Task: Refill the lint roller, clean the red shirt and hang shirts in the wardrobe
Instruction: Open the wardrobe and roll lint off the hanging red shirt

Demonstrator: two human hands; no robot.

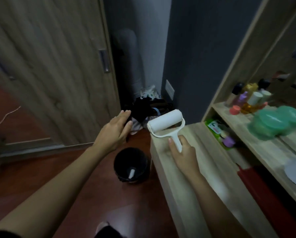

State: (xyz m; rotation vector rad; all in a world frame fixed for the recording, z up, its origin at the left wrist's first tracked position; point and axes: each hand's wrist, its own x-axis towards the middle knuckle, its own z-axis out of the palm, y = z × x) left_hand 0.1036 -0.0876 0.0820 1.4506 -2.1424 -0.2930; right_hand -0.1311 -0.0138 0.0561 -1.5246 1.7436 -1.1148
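My right hand grips the white handle of a lint roller, whose white roll points up and left above the corner of a light wooden dresser top. My left hand hovers flat and empty with its fingers extended, left of the roller, above the floor. Below it stands a black bin with a white used roll core inside. A red cloth, blurred, lies on the dresser at the right. The wooden wardrobe door is shut at the left.
A pile of dark clothes and bags fills the floor corner beyond the bin. Bottles and green lidded tubs crowd the upper dresser shelf. A green packet sits in the lower cubby. The floor is red-brown wood.
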